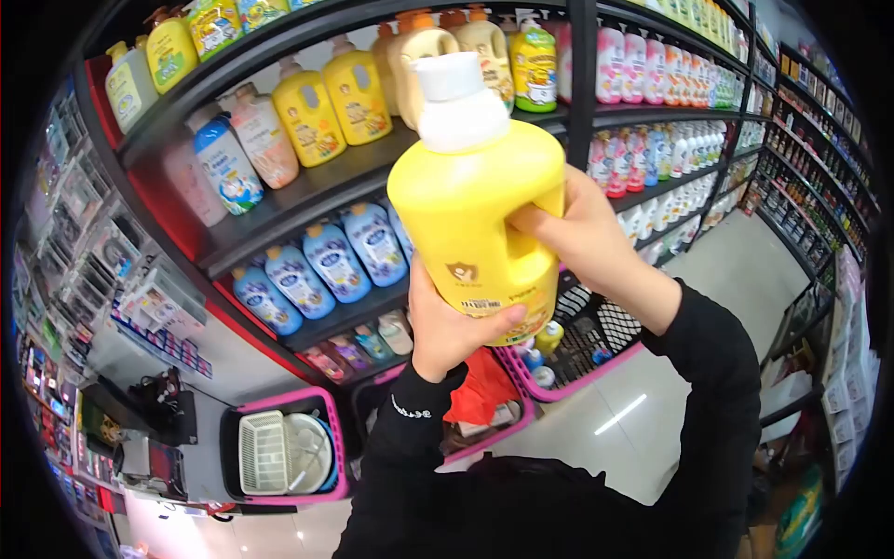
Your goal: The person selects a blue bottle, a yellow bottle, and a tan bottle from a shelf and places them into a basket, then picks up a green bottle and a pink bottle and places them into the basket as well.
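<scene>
Yellow bottle (470, 200), label text unreadable, gripped by left hand (447, 328) and right hand (589, 238)

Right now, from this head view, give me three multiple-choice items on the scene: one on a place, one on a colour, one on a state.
1. Where does the left hand grip the yellow bottle?
A. at its top
B. at its lower end
C. nowhere

2. What colour is the cap?
A. blue
B. red
C. white

3. How is the bottle right now?
A. lying in a basket
B. held up in both hands, cap on
C. standing on a shelf

Answers:
1 B: that hand wraps the bottom edge, below the label.
2 C: the cap shows white above the yellow body.
3 B: the right hand grips its side and the left holds it below, in front of the shelves.
</scene>
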Demonstrator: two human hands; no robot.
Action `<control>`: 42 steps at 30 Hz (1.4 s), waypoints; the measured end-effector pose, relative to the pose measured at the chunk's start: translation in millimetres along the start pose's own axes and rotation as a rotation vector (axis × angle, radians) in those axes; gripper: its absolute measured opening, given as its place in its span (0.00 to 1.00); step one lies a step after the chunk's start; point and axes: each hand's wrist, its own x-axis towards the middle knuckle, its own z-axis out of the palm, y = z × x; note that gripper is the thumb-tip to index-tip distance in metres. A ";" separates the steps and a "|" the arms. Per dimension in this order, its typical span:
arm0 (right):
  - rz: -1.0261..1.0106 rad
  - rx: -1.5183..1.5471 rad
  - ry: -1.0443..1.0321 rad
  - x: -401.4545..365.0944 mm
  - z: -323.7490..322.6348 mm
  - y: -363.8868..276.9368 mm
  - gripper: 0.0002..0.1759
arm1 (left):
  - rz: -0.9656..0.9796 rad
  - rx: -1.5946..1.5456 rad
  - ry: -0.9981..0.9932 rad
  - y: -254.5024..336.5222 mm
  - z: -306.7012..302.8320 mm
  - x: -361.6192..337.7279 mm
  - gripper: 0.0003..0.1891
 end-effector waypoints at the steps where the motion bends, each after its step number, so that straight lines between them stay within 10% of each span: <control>1: 0.012 -0.001 -0.001 -14.2 -10.5 -7.0 0.18 | -0.011 -0.016 -0.025 1.8 12.2 -9.2 0.41; 15: 0.273 -0.465 -0.446 -187.5 -154.1 -52.6 0.39 | -0.198 0.190 -0.392 -40.0 154.4 -146.0 0.52; 21: 0.612 -0.128 -0.656 -207.4 -197.4 -19.6 0.40 | -0.277 0.160 -0.472 -78.6 188.7 -173.2 0.48; 38: 0.920 -0.088 -0.820 -122.2 -269.1 136.5 0.27 | -0.449 -0.261 -0.212 -257.0 193.7 -142.7 0.38; 42: 0.828 -0.232 -0.941 -95.1 -270.4 176.9 0.28 | -0.515 0.091 -0.147 -295.9 180.4 -140.3 0.31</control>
